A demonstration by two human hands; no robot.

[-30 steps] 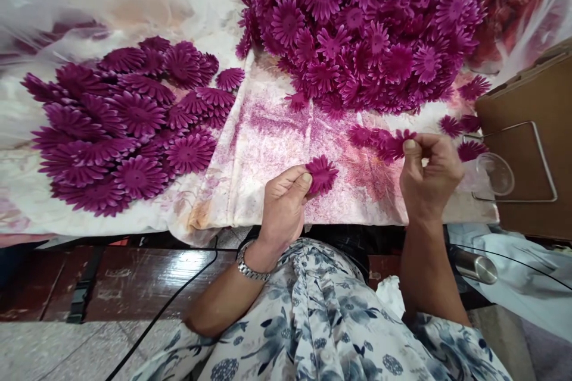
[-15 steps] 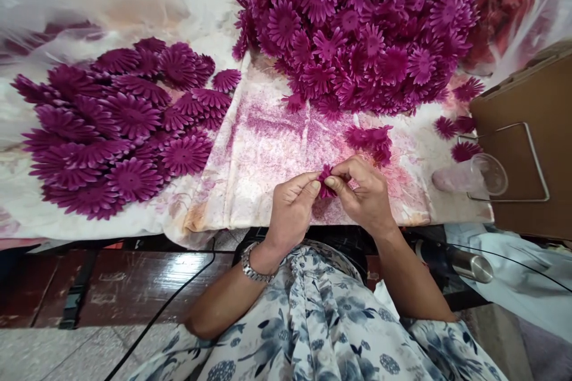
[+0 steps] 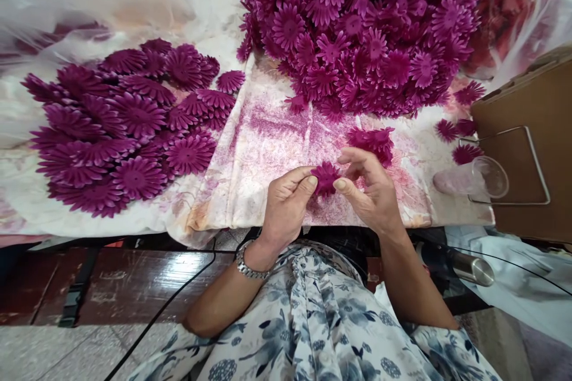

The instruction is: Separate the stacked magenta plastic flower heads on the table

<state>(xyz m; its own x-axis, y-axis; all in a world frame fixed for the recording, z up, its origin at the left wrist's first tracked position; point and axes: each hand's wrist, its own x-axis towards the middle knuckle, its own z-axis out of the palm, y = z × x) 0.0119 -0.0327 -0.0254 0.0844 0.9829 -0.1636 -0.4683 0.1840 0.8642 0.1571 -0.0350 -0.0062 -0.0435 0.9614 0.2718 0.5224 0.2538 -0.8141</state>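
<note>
A small purple artificial flower is pinched by its left edge between the thumb and finger of my left hand. Close to its right edge, my right hand has its thumb and fingers parted; whether the thumb tip still touches a petal is hard to tell. Just beyond the right fingers lies a short stack of purple petal pieces. Both hands hover over the front of the stained cloth.
Larger purple petal pieces are heaped at left. A tall pile of purple flowers stands at the back. To the right are a few loose flowers, a clear plastic cup, a bent wire frame and a cardboard box.
My right thumb and fingers have parted and drawn back from the flower. It now shows flatter and more fully spread, still in my left hand. The view has shifted slightly.
</note>
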